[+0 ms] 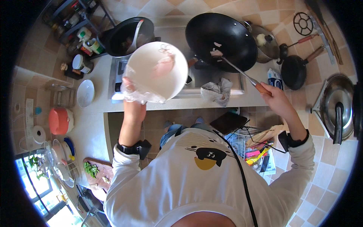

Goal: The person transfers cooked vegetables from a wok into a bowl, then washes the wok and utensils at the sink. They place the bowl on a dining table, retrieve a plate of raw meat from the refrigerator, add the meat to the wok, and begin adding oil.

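Clear plastic, apparently a disposable glove, covers my left hand (129,90), which grips a white bowl (141,56) tilted toward me. Pale pink raw meat (164,65) clings to the bowl's inner side. My right hand (272,95) is closed around the wooden handle of a metal spatula (241,71). The spatula's head reaches into a black wok (227,31) on the stove, at a few small pieces of pale meat (217,53). The bowl hangs in front of the stove, left of the wok.
A dark pot (113,42) with a ladle (136,35) stands on the left of the stove. A crumpled cloth (217,91) lies at the counter's front edge. Further left are a white dish (85,93) and a cutting board (99,181) with greens. A small pan (293,72) hangs at right.
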{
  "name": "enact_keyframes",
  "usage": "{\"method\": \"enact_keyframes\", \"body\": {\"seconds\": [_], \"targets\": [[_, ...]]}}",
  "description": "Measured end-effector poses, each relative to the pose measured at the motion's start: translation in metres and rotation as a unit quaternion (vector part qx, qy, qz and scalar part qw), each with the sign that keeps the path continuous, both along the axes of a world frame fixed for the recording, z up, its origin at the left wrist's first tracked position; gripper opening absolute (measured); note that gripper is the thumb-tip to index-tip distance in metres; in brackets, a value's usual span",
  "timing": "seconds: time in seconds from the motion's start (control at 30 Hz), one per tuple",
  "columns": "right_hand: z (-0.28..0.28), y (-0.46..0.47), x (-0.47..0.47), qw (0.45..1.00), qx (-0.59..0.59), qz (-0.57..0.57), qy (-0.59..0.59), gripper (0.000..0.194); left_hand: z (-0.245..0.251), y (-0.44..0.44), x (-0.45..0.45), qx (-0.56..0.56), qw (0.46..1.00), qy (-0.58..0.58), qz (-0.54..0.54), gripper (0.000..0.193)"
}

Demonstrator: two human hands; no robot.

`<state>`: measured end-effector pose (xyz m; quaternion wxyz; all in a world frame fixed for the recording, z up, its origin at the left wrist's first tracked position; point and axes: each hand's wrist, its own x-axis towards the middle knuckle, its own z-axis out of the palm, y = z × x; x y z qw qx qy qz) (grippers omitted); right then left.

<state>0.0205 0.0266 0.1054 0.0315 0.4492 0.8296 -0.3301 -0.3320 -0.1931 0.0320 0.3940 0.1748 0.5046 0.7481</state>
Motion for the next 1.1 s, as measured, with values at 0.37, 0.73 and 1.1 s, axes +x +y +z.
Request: {"method": "enact_keyframes", "body": {"seconds": [0.37, 0.73, 1.1], "targets": [[0.044, -0.055, 0.059, 0.97, 0.189, 0.009, 0.156, 0.046, -0.006, 0.002, 0.015, 0.06, 0.998, 0.002, 0.005, 0.054], [0.075, -0.1, 0.076, 0.887, 0.42, 0.186, 0.042, 0.047, 0.01, 0.048, 0.013, -0.009, 0.998, -0.037, -0.047, 0.066], [0.074, -0.098, 0.058, 0.842, 0.484, 0.234, -0.035, 0.046, 0.012, 0.051, 0.016, -0.033, 0.991, -0.015, -0.127, 0.063]]}}
